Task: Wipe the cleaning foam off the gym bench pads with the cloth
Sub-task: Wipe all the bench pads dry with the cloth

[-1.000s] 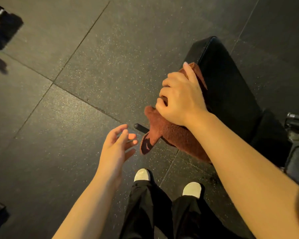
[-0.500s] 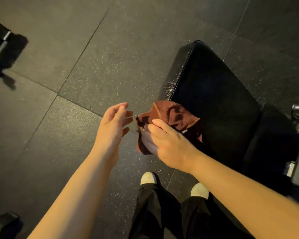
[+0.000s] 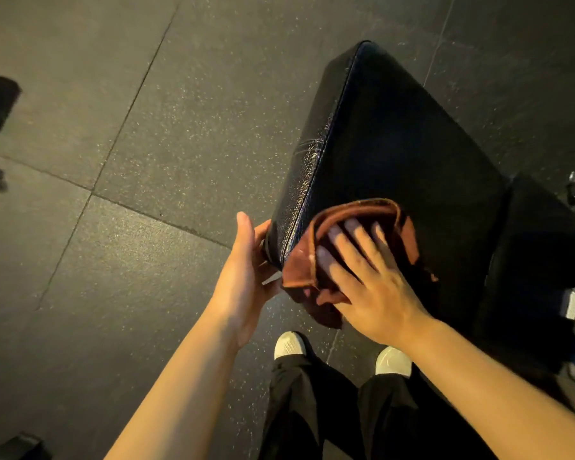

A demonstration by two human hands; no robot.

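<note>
Looking down, I see my right hand pressing flat, fingers spread, on the rust-brown cloth at the near corner of the black bench pad. My left hand, open and holding nothing, steadies the pad's edge. No foam shows on the shiny pad, though dim light may hide some; the second pad looks untouched.

cloth on bench pad, near corner
</note>
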